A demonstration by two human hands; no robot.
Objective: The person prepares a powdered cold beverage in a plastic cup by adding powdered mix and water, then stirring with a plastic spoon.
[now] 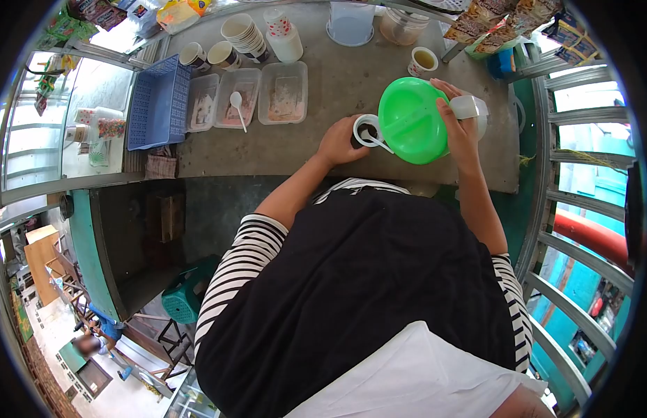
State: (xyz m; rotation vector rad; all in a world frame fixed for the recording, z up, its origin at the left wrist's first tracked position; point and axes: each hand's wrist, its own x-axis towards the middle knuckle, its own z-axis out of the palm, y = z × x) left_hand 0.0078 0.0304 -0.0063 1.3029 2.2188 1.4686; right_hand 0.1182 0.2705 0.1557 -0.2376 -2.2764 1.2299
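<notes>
My left hand (339, 144) is wrapped round a small paper cup (359, 123) with dark contents, near the front of the table. A white plastic spoon (376, 143) leans in that cup, its handle sticking out to the right. Just to the right, my right hand (460, 125) grips a pitcher with a bright green lid (412, 115), fingers over the lid's edge. The pitcher is tilted left, its lid's rim right beside the cup. Its whitish handle (470, 107) shows past my fingers, while most of its body is hidden under the lid.
Behind the pitcher stands a cup of yellowish liquid (424, 61). Farther left are shallow plastic containers (283, 93), one holding a white spoon (237, 102), a blue basket (157, 104) and stacked paper cups (244, 36). Sachets (501, 24) hang at upper right. A person (93, 343) is outside, lower left.
</notes>
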